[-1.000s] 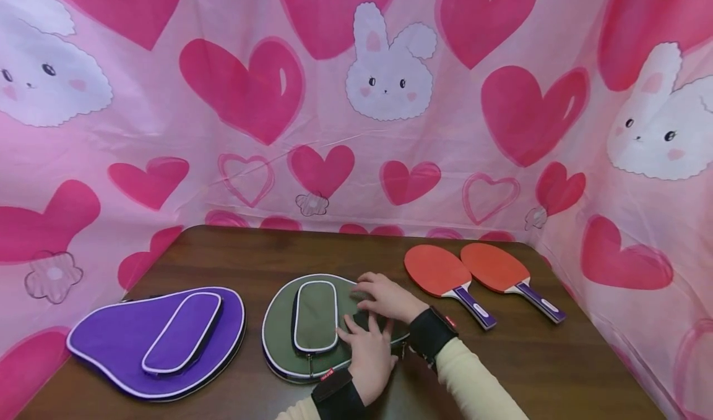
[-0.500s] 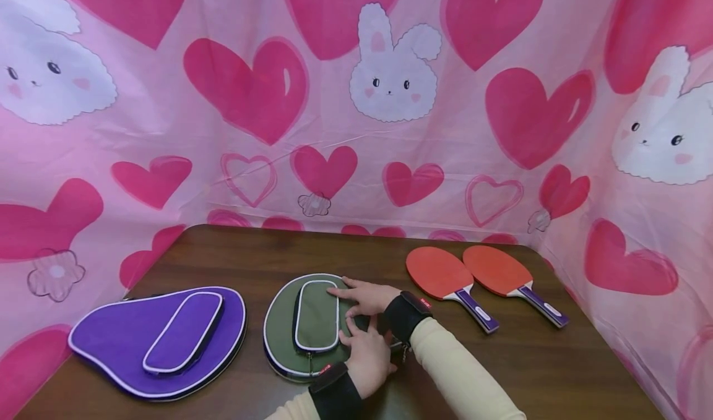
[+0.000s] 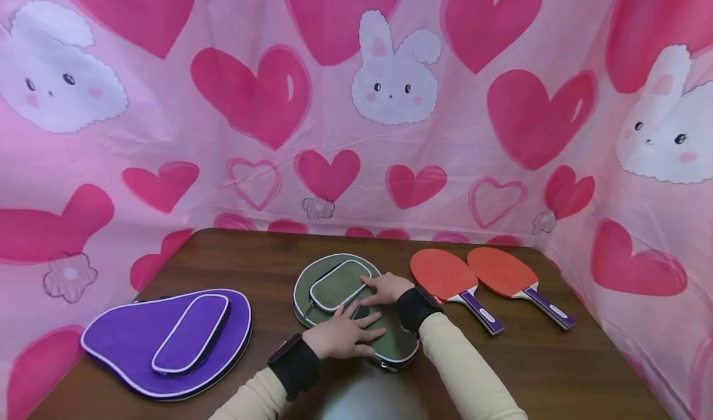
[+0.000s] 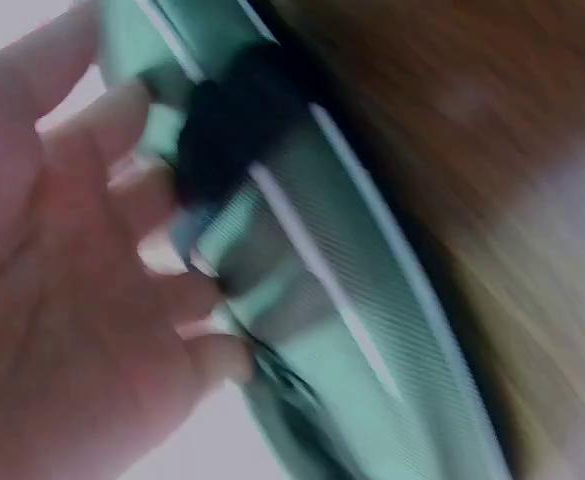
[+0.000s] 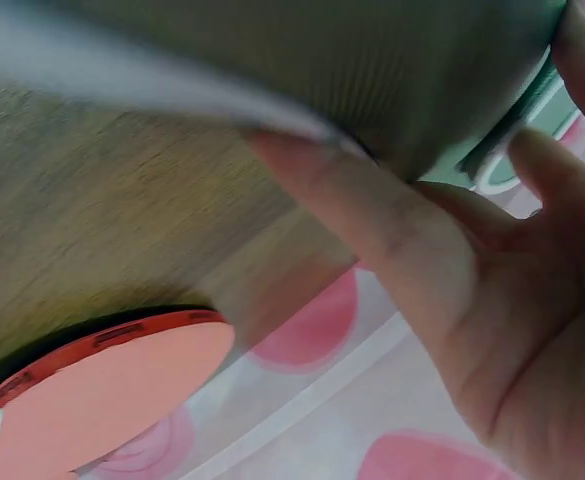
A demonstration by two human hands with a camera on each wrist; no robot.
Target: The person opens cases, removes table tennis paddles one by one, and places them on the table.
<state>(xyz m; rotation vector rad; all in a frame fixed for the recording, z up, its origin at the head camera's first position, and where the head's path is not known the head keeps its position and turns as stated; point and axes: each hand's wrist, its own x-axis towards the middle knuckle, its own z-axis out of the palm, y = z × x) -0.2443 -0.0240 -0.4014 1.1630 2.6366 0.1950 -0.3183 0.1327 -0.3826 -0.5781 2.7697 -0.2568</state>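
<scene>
A green table tennis paddle case (image 3: 398,339) with white piping lies on the brown table, its narrower end toward the lower right. On its front is a small zipped pocket (image 3: 338,284), tilted up to the right. My left hand (image 3: 341,334) spreads its fingers over the case's middle and near side. Beside the pocket, my right hand (image 3: 388,288) rests on the case's right side with fingertips at the pocket's edge. In the right wrist view, one extended digit of the right hand (image 5: 492,290) runs along the case's rim. The left wrist view is blurred.
A purple paddle case (image 3: 128,339) with its own pocket lies at the left of the table (image 3: 267,253). To the right are two red-faced paddles, one nearer (image 3: 442,271) and one farther right (image 3: 501,271). A pink heart-patterned curtain (image 3: 323,117) surrounds the back and sides.
The green case has turned clockwise and shifted right and away, so its pocket now slants. My left hand has swung round to point rightward; the right hand stays along the case's right side.
</scene>
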